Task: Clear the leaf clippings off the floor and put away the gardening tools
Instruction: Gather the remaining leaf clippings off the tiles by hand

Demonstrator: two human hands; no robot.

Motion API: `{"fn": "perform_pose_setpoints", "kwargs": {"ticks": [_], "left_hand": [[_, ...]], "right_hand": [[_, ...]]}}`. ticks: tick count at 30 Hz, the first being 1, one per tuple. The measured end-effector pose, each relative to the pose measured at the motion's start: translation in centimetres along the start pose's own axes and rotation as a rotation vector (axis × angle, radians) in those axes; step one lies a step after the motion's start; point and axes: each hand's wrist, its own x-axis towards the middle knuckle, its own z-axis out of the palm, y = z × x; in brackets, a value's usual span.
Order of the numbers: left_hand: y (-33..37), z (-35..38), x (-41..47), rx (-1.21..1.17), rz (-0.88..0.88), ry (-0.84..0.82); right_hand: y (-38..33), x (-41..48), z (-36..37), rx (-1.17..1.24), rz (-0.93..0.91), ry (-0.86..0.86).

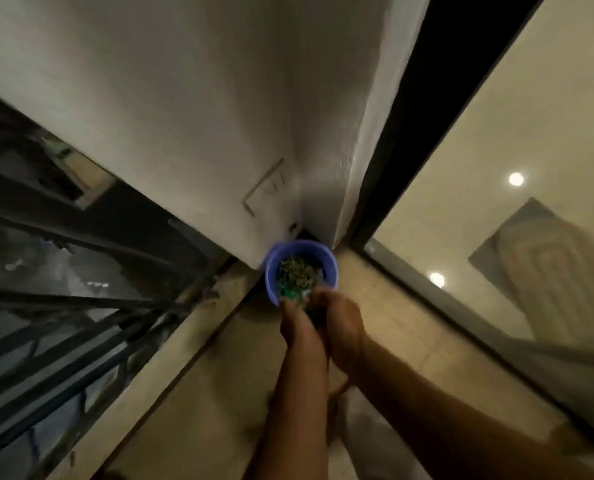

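Note:
A blue-purple plastic bucket (326, 258) stands on the floor in the corner where two white walls meet. Leaf clippings (299, 271) fill its inside. My left hand (297, 322) and my right hand (344, 317) reach side by side over the bucket's near rim. Between them they hold a dark clump of leaf clippings with a bit of green (294, 294) at the rim. The image is blurred, so the exact finger positions are unclear.
A dark metal railing (63, 306) runs along the left with a raised ledge (184, 341) beside it. A glass sliding door (496, 237) in a black frame is at the right. Beige floor tiles (392, 306) lie between them.

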Motion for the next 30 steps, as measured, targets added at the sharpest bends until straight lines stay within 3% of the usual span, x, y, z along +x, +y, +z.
{"fn": "perform_pose_setpoints", "kwargs": {"ticks": [4, 7, 14, 16, 19, 22, 24, 30], "left_hand": [[0.7, 1.6, 14.1, -0.001, -0.039, -0.063], [1.2, 2.0, 22.9, 0.124, -0.007, -0.082], [3.8, 2.0, 28.1, 0.322, 0.010, -0.093], [4.5, 2.5, 26.2, 0.363, -0.006, -0.017], [4.8, 3.3, 20.0, 0.163, -0.130, -0.059], [4.1, 3.2, 12.9, 0.731, -0.079, -0.238], [3.5, 3.0, 8.2, 0.987, -0.012, -0.336], [0.7, 2.6, -7.1, 1.203, 0.041, -0.525]], "right_hand": [[2.4, 11.5, 1.8, 0.057, 0.040, 0.031], [4.3, 18.1, 2.0, 0.016, 0.027, 0.059], [5.7, 20.3, 0.9, 0.078, -0.017, 0.150], [5.0, 18.3, 0.6, 0.098, -0.023, 0.182], [2.6, 13.1, -0.2, 0.147, -0.032, 0.192], [0.2, 7.2, -0.6, 0.149, -0.070, 0.200], [-1.5, 1.9, -1.1, 0.158, -0.123, 0.216], [-3.4, -13.9, -5.4, 0.266, -0.289, 0.289]]}}
